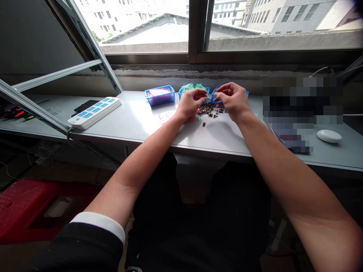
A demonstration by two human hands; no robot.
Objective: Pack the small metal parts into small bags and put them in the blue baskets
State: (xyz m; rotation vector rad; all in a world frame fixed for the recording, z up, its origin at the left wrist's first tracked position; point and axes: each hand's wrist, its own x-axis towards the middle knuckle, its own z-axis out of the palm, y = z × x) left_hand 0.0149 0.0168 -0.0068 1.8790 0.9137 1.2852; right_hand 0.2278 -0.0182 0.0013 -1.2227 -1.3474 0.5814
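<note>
A pile of small brown metal pieces (209, 108) lies on the white table, between and below my two hands. My left hand (191, 102) is raised in front of a blue bin (180, 94) of green packets, its thumb and fingertips pinched on something too small to make out. In front of another blue bin (247, 93), my right hand (233, 100) has its fingertips pressed together; whatever they hold is too small to name. Pink and green packets (194, 116) lie under my left wrist. One loose piece (204, 124) sits nearer the table's front edge.
A blue bin of pink packets (160, 99) stands to the left, with a white power strip (96, 112) beyond it. At the right are a white mouse (329, 136) and a blurred-out area. A metal frame (110, 77) slants across the left side.
</note>
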